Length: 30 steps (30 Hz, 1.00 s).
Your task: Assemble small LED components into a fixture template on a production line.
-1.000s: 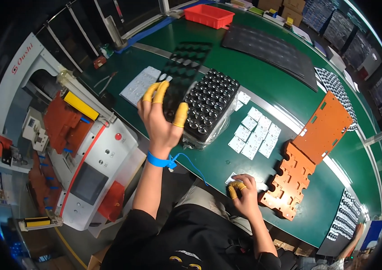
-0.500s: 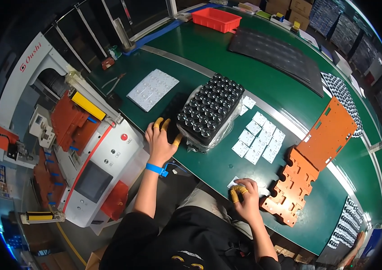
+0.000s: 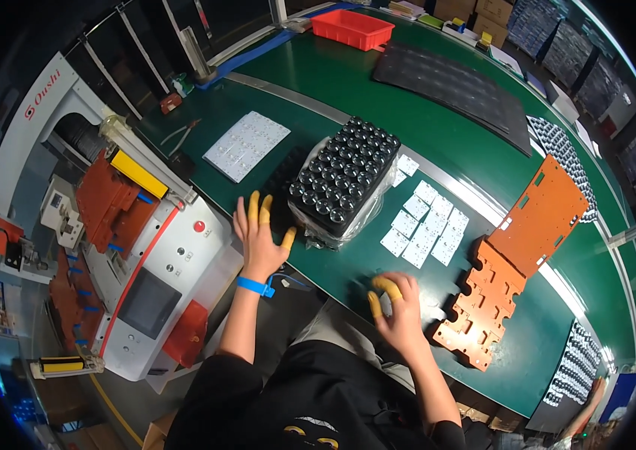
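Observation:
My left hand [image 3: 262,244], with yellow finger covers and a blue wrist strap, is spread at the table's near edge, left of a black tray of round clear lenses [image 3: 344,172] in plastic wrap. It holds nothing. My right hand [image 3: 402,311], also with yellow finger covers, hovers over the near edge with its fingers curled. Something small and pale shows between thumb and fingers, too blurred to name. Beyond that hand lie several small white circuit boards [image 3: 427,229]. To its right rests an orange notched fixture [image 3: 479,304], joined by a flat orange plate [image 3: 539,214].
White board sheets [image 3: 247,146] lie at the left, near pliers [image 3: 181,137]. A grey and white machine [image 3: 149,289] stands left of the table. Farther off are a red bin [image 3: 352,31] and black sheets [image 3: 453,94]. Lens-covered panels [image 3: 577,367] are on the right.
My right hand has lifted and shifted slightly left and away from me, off the small white board it was touching. My left hand stays beside the lens tray, its fingers spread.

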Tool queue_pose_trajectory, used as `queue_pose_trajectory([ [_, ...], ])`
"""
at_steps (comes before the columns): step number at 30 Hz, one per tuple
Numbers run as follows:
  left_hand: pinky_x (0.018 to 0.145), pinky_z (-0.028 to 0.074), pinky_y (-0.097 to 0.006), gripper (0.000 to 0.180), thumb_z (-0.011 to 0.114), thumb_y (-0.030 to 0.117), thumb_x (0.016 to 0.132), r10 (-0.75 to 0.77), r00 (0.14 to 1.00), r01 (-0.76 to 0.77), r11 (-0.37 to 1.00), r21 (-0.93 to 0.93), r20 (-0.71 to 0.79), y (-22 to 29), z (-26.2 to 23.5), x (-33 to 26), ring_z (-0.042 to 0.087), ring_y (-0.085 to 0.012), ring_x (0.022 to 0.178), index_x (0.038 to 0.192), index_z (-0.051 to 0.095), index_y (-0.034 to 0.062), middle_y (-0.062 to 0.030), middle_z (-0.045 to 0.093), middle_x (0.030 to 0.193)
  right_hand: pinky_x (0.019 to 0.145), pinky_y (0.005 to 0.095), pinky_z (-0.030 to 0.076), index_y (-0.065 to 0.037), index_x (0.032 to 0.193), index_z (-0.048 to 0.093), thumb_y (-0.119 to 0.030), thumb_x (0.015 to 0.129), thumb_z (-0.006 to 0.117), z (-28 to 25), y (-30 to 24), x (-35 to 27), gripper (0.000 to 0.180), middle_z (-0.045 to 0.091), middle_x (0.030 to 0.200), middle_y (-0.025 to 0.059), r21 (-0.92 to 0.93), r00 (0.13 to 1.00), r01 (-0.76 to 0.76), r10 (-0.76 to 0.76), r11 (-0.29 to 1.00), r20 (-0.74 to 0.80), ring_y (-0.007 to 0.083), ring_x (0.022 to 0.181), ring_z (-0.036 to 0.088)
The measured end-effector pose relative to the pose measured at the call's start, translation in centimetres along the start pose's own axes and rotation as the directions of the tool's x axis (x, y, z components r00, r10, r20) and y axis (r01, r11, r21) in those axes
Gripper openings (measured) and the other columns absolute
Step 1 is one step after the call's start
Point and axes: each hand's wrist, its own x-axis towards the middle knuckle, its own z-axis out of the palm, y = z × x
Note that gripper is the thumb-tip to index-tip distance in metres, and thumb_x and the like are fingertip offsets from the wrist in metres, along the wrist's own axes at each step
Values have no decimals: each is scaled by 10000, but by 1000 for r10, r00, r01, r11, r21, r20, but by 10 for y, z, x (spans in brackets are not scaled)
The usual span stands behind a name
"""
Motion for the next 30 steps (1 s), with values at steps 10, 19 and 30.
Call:
queue_pose_trajectory([
  [10,818,386,-481,339,667,305,819,273,947,-159,855,-494,169,147,-12,-100,519,-312,1017,1055,605,70,-101,580,1060,554,395,502,13,1083,634,-93,790,718,19,-40,100,323,565,881,133,-167,979,182,-195,969,-66,316,655,604],
  [19,923,374,-491,547,663,328,809,241,856,-11,893,-451,457,172,3,-97,478,-349,1146,1275,519,83,-150,535,1227,611,374,517,36,923,627,-39,733,671,15,-42,95,208,552,927,136,-119,949,268,-283,956,-136,287,728,605],
  [30,867,388,-469,449,741,229,739,260,850,-23,887,-462,458,185,-3,-71,445,-364,1072,1075,570,-14,-170,505,1146,775,302,518,-10,1230,581,-34,858,661,-52,19,-17,380,599,918,117,400,946,-292,323,869,-9,209,861,639],
])
